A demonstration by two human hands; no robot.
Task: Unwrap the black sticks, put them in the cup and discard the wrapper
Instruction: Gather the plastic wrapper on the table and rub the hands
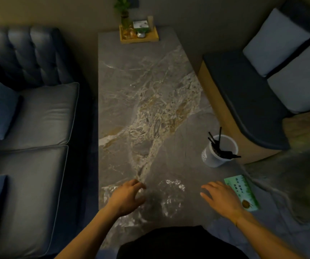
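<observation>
Black sticks (218,146): a handful stand loose in the cup, some leaning up past the far-left rim, others lying across the near-right rim and poking out over it.
Cup (218,153): white, upright on the right side of the table, well apart from both hands and to the far right of them; faint lettering on its left wall, too blurred to read.
Wrapper (171,197): clear crinkled film, lying on the near end of the table between the two hands, catching glints of light; its exact edges are hard to trace against the stone.
Left hand (127,197): over the near-left part of the table, fingers curled and spread, fingertips at the left edge of the wrapper; whether they pinch the film cannot be told.
Right hand (222,198): palm down, fingers spread and loose, holding nothing, just right of the wrapper.
Green card (243,192): a printed packet or card flat on the table's near-right corner, partly under the right hand.
Table (141,90): long grey marble-patterned top running near to far.
Wooden tray (139,37): at the far end, carrying a plant in a glass vase and small items.
Sofa (29,118): dark blue, along the left.
Bench (244,90): dark seat with pale cushions on the right.
</observation>
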